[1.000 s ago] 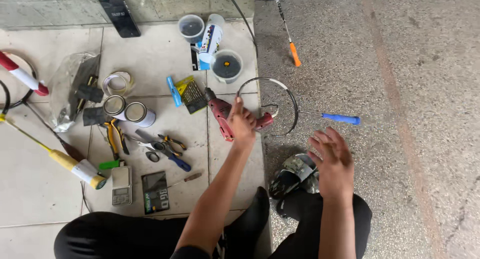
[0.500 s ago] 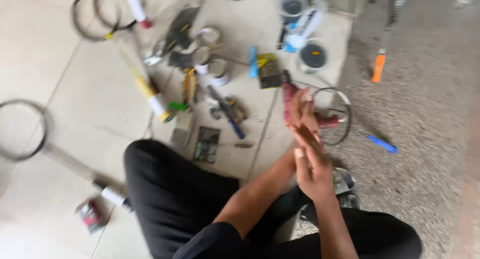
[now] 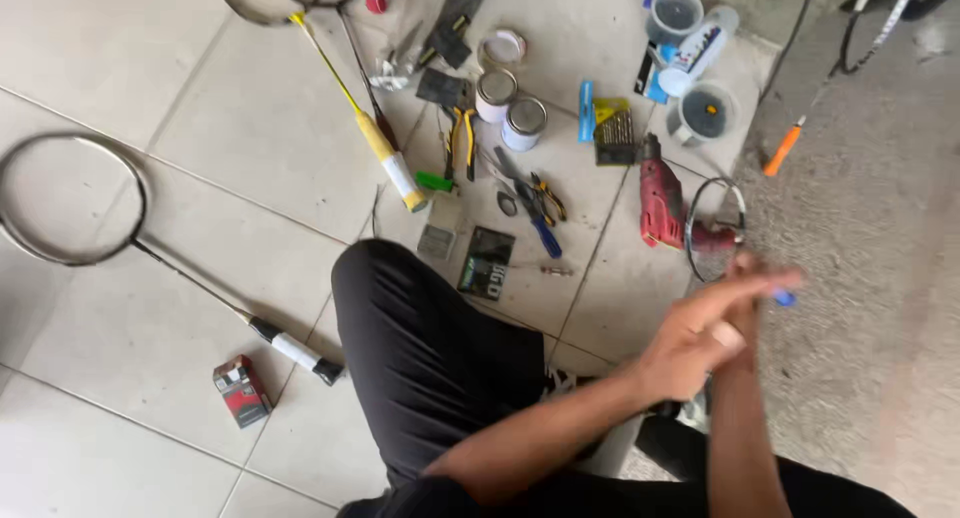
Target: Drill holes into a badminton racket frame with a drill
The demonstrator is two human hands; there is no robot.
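**Hands pressed together above red drill**

While both hands blur, left hand (image 3: 690, 343) lies across right hand (image 3: 735, 308), palms together, nothing visibly gripped. Nearest item: red power drill (image 3: 662, 200) on the tile, just beyond the fingertips, beside a metal wire ring (image 3: 715, 228). A small blue pen-like piece (image 3: 784, 297) peeks past the fingers. Farther left: blue-handled pliers (image 3: 530, 213), two small tins (image 3: 510, 108), yellow-shafted racket (image 3: 360, 118), red box (image 3: 241, 390).

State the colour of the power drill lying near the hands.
Red drill, with a darker handle, in the head view.
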